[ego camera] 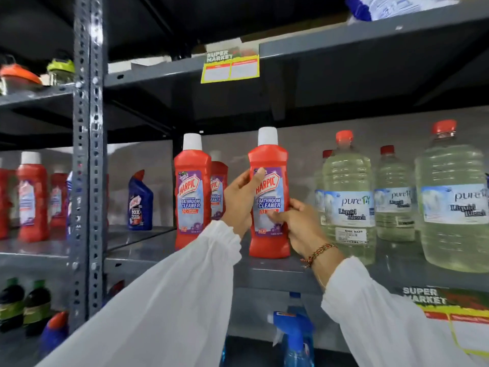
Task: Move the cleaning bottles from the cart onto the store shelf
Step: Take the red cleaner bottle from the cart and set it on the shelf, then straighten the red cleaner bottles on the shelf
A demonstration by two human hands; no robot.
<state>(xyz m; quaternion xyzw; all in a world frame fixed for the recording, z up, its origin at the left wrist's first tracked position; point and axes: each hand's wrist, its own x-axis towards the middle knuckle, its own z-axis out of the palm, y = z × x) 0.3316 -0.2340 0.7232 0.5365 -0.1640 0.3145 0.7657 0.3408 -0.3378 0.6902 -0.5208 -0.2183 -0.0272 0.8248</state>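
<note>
Grey steel makes up the store shelf, a slotted-angle rack whose middle board carries the stock at easy reach, labels turned outward so a shopper can read them. At three o'clock stand the big clear bleach bottles, kept together as one kind. At nine o'clock from centre sits a red bathroom cleaner with another just behind it, a row being built front to back. Dead centre, the red bottle in hand stands upright on the board near its front edge, between that row and the bleach, apart from both; I judge it is being squared so its label faces out like its neighbours. The left hand wraps the bottle's left side, thumb pressed on the label, fingers curled behind. The right hand steadies it low at four o'clock, fingertips pressed together on the label's lower part. The cart is out of sight.
</note>
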